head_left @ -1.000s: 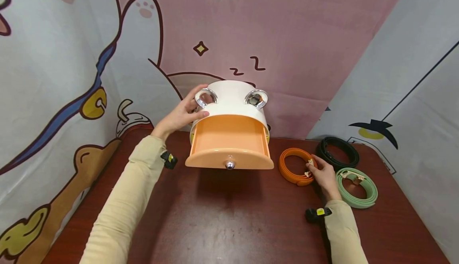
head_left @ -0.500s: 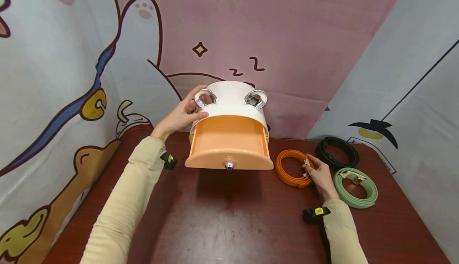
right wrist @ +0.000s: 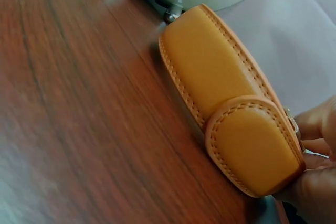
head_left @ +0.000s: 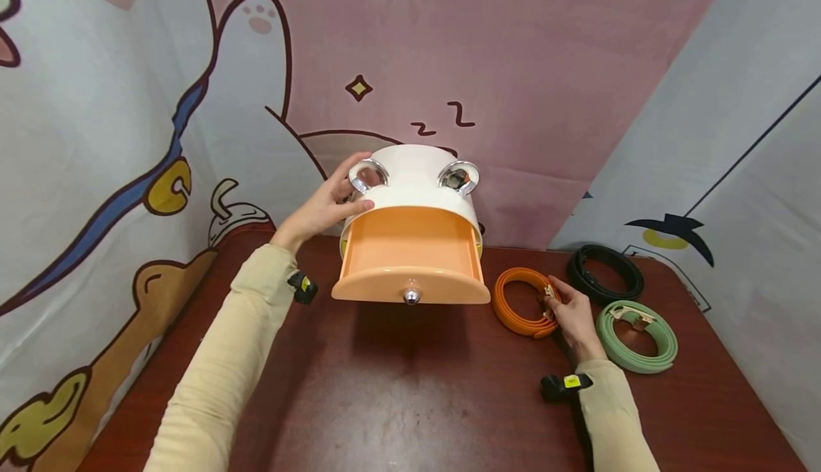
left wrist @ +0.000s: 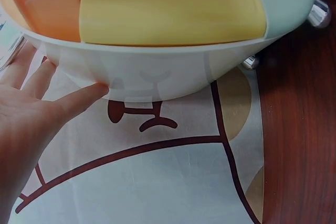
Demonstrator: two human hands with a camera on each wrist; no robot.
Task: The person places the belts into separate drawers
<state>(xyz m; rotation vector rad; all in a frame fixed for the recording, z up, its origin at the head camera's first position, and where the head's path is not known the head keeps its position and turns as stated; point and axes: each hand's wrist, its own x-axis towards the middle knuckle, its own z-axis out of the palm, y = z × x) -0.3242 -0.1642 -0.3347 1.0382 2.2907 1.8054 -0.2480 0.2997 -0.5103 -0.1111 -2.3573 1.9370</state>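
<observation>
Head view: I see the right hand pinching the coiled orange belt. Left hand lies spread against the white cabinet, drawer extended.

It looks like a makeshift recording booth; the kind of building cannot be told. Pink-and-white cartoon-printed sheets enclose the far, left and right edges of a reddish-brown wooden bench, and small black yellow-labelled wrist cameras show.
</observation>
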